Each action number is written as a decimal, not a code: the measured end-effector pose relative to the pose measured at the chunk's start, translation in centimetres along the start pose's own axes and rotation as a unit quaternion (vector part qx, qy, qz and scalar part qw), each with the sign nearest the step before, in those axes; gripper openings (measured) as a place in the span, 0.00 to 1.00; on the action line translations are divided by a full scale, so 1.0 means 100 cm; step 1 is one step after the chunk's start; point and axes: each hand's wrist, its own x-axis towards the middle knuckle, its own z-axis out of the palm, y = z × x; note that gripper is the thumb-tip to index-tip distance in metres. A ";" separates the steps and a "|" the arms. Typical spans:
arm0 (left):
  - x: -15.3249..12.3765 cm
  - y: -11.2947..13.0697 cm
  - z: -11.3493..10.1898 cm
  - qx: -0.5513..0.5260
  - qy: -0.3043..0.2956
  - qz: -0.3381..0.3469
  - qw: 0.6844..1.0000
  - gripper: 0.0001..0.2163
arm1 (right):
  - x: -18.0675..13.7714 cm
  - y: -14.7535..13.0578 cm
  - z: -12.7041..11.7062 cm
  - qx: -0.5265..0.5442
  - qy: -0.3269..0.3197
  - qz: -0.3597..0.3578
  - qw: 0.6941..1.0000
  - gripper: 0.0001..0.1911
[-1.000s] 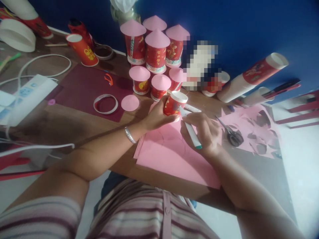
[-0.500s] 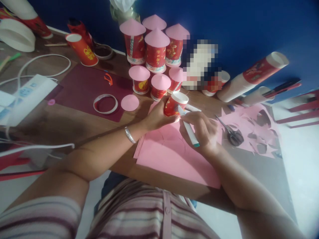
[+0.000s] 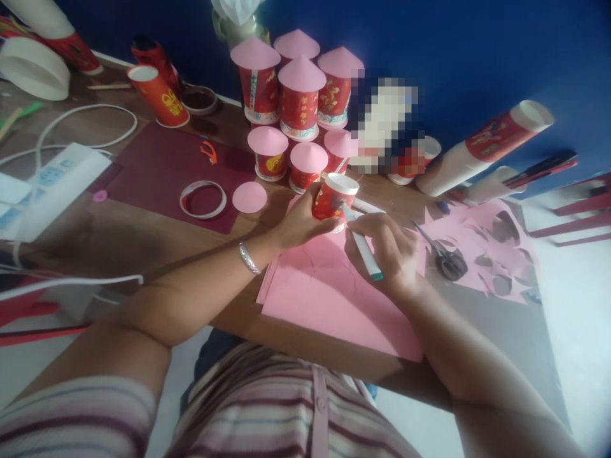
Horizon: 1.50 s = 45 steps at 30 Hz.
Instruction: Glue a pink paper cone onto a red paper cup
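Observation:
My left hand (image 3: pixel 300 219) is wrapped round a small red paper cup (image 3: pixel 329 198) with a white rim, its open end up. In my right hand (image 3: pixel 389 248) is a white marker pen (image 3: pixel 365 253) with a green end; its tip points at the side of the cup, and I cannot tell whether it touches. Below both hands lie sheets of pink paper (image 3: pixel 329 305) with faint curved lines. Behind the cup stand several red cups (image 3: pixel 299 108) topped with pink paper cones (image 3: pixel 302 74). A flat pink disc (image 3: pixel 249 197) and a white ring (image 3: pixel 202 199) lie left of the cup.
Scissors (image 3: pixel 449 261) lie on cut pink scraps (image 3: pixel 496 254) at the right. Tall paper tubes (image 3: pixel 491 137) and a pen holder (image 3: pixel 496 184) stand behind. At the left are a power strip (image 3: pixel 62 181), a cable, an orange-red cup (image 3: pixel 160 95) and a dark red sheet (image 3: pixel 157 165).
The cup in my left hand has shifted slightly left and turned a little more upright. My right hand keeps the marker pen at its side, almost unmoved.

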 end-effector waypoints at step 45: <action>0.000 -0.007 -0.004 -0.146 -0.017 -0.032 0.989 0.26 | 0.000 0.001 0.001 -0.004 -0.001 -0.002 1.000 0.11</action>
